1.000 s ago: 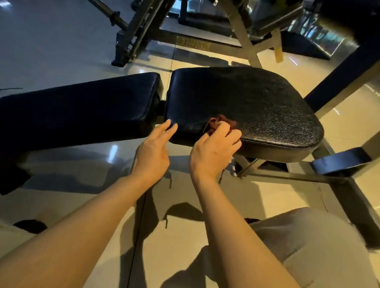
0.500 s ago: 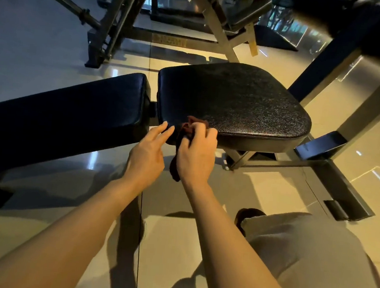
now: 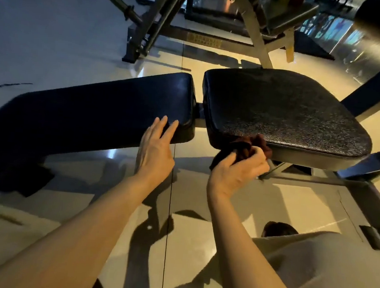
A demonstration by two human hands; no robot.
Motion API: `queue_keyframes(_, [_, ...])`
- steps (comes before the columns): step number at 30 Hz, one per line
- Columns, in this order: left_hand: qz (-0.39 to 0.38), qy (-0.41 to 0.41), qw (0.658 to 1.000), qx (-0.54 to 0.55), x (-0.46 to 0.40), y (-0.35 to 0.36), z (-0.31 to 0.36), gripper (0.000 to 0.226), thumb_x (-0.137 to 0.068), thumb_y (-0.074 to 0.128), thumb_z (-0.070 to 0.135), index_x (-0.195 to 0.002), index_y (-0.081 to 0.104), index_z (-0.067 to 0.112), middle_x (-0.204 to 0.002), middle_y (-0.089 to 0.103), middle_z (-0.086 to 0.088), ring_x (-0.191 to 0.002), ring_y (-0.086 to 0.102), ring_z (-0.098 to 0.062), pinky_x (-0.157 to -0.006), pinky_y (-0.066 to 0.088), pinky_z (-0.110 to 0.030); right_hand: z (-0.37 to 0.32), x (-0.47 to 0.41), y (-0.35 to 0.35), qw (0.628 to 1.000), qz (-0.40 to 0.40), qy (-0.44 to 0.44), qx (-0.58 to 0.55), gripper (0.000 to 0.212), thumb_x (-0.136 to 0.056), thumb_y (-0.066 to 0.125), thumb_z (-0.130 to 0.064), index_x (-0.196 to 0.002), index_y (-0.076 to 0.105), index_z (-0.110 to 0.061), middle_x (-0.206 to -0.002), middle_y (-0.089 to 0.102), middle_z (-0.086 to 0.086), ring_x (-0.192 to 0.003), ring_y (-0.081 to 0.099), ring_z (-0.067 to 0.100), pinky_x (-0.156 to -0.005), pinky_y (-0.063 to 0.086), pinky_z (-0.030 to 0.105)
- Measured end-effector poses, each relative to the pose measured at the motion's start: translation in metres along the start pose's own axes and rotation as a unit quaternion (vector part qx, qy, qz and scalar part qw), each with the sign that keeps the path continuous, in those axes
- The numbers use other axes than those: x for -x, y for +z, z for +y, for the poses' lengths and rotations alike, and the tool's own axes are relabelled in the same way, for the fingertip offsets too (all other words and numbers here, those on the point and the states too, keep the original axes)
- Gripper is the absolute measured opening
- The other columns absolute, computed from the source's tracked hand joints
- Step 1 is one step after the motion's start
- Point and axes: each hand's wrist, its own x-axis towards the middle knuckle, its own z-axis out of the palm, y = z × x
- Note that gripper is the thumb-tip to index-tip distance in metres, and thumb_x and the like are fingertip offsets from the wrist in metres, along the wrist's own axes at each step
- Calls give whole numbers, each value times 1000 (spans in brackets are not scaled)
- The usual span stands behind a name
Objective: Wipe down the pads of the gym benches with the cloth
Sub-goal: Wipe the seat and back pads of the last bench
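Note:
A gym bench lies across the view with two black pads. The textured seat pad (image 3: 282, 110) is on the right, and the long back pad (image 3: 91, 111) stretches away to the left. My right hand (image 3: 239, 168) grips a bunched dark red cloth (image 3: 245, 147) against the near side edge of the seat pad. My left hand (image 3: 155, 148) rests with straight fingers on the near corner of the back pad, holding nothing.
Grey steel frames of other gym machines (image 3: 162, 21) stand on the glossy tiled floor (image 3: 57, 31) behind the bench. The bench's own metal legs (image 3: 318, 174) run under the seat to the right. My bent knee in light trousers (image 3: 324, 272) fills the bottom right.
My right hand and the cloth slid right along the seat pad's near edge. My left hand shifted from the gap between the pads onto the back pad's corner.

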Motion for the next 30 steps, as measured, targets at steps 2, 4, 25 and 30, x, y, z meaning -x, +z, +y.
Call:
queue_keyframes(2, [4, 8, 1000, 8, 3, 2, -3, 73, -89, 48, -9, -151, 23, 21, -160, 14, -2, -147, 0, -13, -121, -1, -31, -9, 5, 14, 999, -12, 7, 39, 38, -79, 64, 2, -116, 53, -1, -122, 46, 24, -111, 46, 35, -94, 41, 34])
queue_keyframes(4, [27, -6, 999, 27, 8, -1, -8, 70, -89, 47, -10, -150, 26, 17, -160, 16, -2, -147, 2, -12, -118, -4, -26, -16, 23, 27, 995, -90, -20, 43, 36, -81, 65, 0, -115, 54, -2, -120, 47, 20, -110, 48, 35, -92, 44, 41])
queue_keyframes(25, [-65, -163, 983, 63, 31, -76, -100, 70, -92, 44, -10, -152, 22, 18, -161, 7, 0, -148, 7, -16, -120, 16, -36, -65, 140, 83, 943, -312, -117, -22, 30, -88, 64, -12, -118, 58, -10, -125, 47, 12, -113, 50, 25, -93, 43, 30])
queue_keyframes(30, [-3, -226, 973, 35, 38, -88, -132, 74, -89, 46, -13, -152, 21, 17, -161, 6, 2, -148, 8, -16, -120, 19, -35, -74, 165, 94, 956, -277, -97, -24, 33, -90, 63, -17, -122, 56, -9, -128, 46, 17, -112, 49, 29, -91, 44, 33])
